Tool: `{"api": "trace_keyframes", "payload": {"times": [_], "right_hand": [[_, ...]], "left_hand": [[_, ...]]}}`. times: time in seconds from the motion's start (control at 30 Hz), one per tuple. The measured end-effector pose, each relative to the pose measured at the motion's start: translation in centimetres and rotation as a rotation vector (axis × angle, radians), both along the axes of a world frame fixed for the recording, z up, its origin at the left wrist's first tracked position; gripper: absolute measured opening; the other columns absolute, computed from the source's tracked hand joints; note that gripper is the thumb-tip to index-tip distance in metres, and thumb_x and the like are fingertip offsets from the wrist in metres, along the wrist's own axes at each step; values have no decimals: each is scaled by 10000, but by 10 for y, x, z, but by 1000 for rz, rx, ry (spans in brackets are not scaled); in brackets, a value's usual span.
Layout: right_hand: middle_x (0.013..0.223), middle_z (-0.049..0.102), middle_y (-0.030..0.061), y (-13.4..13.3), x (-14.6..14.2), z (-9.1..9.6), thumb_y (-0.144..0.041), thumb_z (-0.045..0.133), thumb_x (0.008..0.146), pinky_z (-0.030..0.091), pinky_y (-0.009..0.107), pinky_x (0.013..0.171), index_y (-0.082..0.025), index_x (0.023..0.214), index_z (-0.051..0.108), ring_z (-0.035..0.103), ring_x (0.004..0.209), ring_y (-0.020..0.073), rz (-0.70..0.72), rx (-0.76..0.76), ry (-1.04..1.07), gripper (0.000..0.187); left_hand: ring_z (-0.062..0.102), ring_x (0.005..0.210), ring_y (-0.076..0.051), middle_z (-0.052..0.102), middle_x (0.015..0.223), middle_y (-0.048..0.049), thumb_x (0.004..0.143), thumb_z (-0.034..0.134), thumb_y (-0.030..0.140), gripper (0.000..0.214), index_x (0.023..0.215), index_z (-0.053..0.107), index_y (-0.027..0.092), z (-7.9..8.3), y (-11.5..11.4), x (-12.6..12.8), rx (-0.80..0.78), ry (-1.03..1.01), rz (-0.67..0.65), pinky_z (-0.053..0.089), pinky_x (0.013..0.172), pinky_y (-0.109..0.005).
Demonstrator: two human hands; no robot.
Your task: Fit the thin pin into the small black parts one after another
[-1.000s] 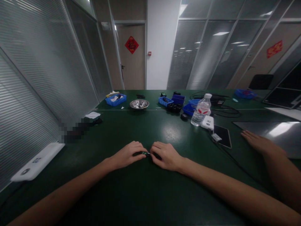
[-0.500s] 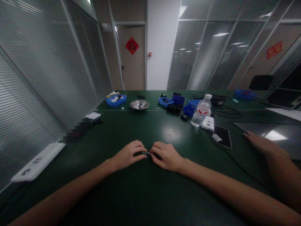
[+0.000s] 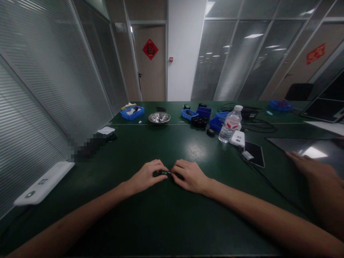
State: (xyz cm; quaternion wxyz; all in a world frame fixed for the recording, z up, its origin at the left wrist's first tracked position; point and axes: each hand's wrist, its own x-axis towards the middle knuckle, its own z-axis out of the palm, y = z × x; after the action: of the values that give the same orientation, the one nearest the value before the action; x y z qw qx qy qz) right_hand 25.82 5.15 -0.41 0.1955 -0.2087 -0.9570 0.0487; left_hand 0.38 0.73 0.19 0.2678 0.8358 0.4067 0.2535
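My left hand (image 3: 147, 175) is closed in a pinch, thumb and fingers around a small green-and-black piece (image 3: 164, 173) that looks like a circuit board. A thin, pale, shiny end sticks out of it toward the right. Directly opposite, my right hand (image 3: 191, 176) is closed too, its fingertips pressed together at that shiny end. Whatever lies inside the right fingers is hidden. Both hands rest low over the dark green table (image 3: 150, 222), with only a narrow gap between their fingertips.
Farther back stand a metal bowl (image 3: 159, 118) with small bits and a blue tray (image 3: 132, 113). A water bottle (image 3: 231, 124), a white power bank (image 3: 237, 138) and a black tablet (image 3: 254, 154) sit right. Another person's hand (image 3: 303, 165) is by a dark panel (image 3: 292, 143).
My hands stay together at the small piece with hardly any movement. The other person's hand at the right has shifted slightly to the right. The view has tilted a little downward.
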Motion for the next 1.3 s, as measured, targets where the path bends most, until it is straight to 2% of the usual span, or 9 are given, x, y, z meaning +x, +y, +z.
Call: {"api": "trace_keyframes", "payload": {"times": [0.27, 0.57, 1.1, 1.3], "right_hand": [[996, 641, 61, 0, 0, 2, -278, 517, 1018, 429, 270, 671, -184, 1059, 651, 585, 864, 169, 10, -4, -11, 168], [948, 640, 51, 0, -1, -1, -255, 523, 1009, 440, 275, 702, -183, 1028, 608, 590, 846, 167, 18, -21, 19, 113], [963, 642, 56, 0, -1, 1, -260, 497, 1023, 442, 278, 702, -177, 1049, 610, 582, 842, 167, 20, -38, 16, 143], [949, 638, 52, 0, 0, 2, -261, 504, 1016, 434, 280, 690, -177, 1029, 614, 580, 832, 165, 50, -30, 10, 139]], "left_hand": [[601, 980, -193, 632, 1116, -62, 999, 624, 365, 241, 1162, 715, 212, 1, -1, 1, -26, -14, 0, 493, 841, -322], [591, 885, -169, 608, 991, -36, 987, 637, 393, 240, 1107, 730, 208, 1, 1, 2, -55, -19, 42, 479, 781, -291], [596, 910, -177, 662, 1054, -46, 987, 644, 382, 261, 1175, 710, 214, 2, -1, -1, -25, -67, 57, 469, 776, -295], [594, 906, -171, 669, 1050, -37, 953, 695, 373, 224, 1094, 685, 200, -2, -2, 0, -17, -73, 76, 463, 785, -289]]}}
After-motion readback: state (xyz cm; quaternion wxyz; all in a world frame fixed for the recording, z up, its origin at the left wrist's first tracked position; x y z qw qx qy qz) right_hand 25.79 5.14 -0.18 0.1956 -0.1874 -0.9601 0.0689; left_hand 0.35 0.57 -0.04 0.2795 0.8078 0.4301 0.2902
